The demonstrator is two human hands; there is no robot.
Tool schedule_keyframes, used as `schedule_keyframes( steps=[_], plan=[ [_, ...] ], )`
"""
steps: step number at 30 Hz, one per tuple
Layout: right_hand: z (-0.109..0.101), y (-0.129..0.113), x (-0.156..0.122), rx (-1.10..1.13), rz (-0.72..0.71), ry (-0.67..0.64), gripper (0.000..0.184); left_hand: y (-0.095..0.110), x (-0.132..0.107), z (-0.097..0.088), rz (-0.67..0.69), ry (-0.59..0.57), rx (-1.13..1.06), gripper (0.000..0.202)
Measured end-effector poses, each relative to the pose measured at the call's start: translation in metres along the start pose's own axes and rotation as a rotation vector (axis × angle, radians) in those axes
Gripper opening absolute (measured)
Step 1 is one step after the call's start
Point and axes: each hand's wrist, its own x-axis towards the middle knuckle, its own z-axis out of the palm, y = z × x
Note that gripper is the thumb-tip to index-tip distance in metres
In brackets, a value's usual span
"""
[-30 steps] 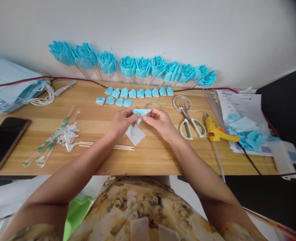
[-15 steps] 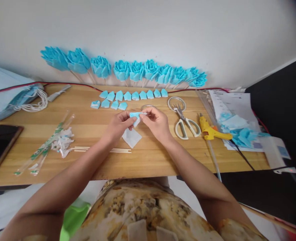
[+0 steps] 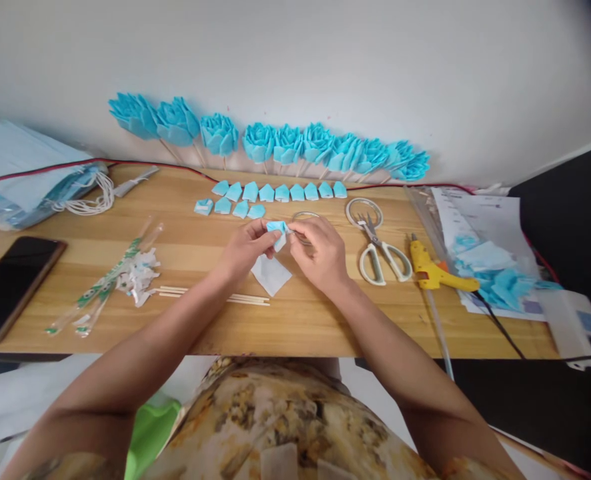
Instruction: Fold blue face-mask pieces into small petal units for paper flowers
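Between my hands is a small piece of blue and white fabric (image 3: 277, 230), partly folded. My left hand (image 3: 249, 248) pinches its left side with thumb and fingers. The fingertips of my right hand (image 3: 320, 252) are closed at its right edge, where a small white end shows. Just below, a pale square sheet (image 3: 271, 276) lies flat on the table. Folded blue petals (image 3: 281, 193) sit in two rows beyond my hands. A roll of tape or ring (image 3: 305, 215) is partly hidden behind my right hand.
Blue flowers on sticks (image 3: 289, 143) lean along the wall. Scissors (image 3: 383, 253) and a yellow glue gun (image 3: 435, 270) lie to the right. Thin wooden sticks (image 3: 248, 300), crumpled scraps (image 3: 138, 277) and a phone (image 3: 18, 287) are at left.
The view has shifted slightly, so things appear further right. My right fingers have moved from the front of the fabric piece to its right edge; my left hand keeps its pinch.
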Motion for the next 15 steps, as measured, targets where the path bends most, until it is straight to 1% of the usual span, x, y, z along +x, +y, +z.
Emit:
schedule_keyframes(
  steps=[4,7,8,10,13,15],
  plan=[
    [-0.0033,-0.0022,0.0007,0.050,-0.028,-0.040,0.021,-0.0024,0.0022,-0.0017,0.006,-0.017,-0.051,0.019],
    [-0.0062,-0.0044,0.0010,0.119,0.034,-0.045,0.025,-0.0029,0.0025,-0.0022,0.022,-0.015,-0.050,0.018],
    [-0.0069,-0.0046,0.0010,0.154,0.081,-0.040,0.026,-0.0027,0.0024,-0.0022,0.021,-0.011,-0.043,0.018],
    [-0.0078,-0.0035,0.0011,0.268,0.233,-0.024,0.026,-0.0019,0.0020,-0.0021,0.009,0.000,-0.025,0.018],
    [-0.0066,0.0009,0.0020,0.532,0.517,-0.020,0.031,-0.0011,0.0018,-0.0019,-0.008,0.004,-0.021,0.019],
    [-0.0043,0.0038,0.0031,0.688,0.640,-0.053,0.037,-0.0013,0.0020,-0.0017,-0.008,-0.004,-0.043,0.020]
  ],
)
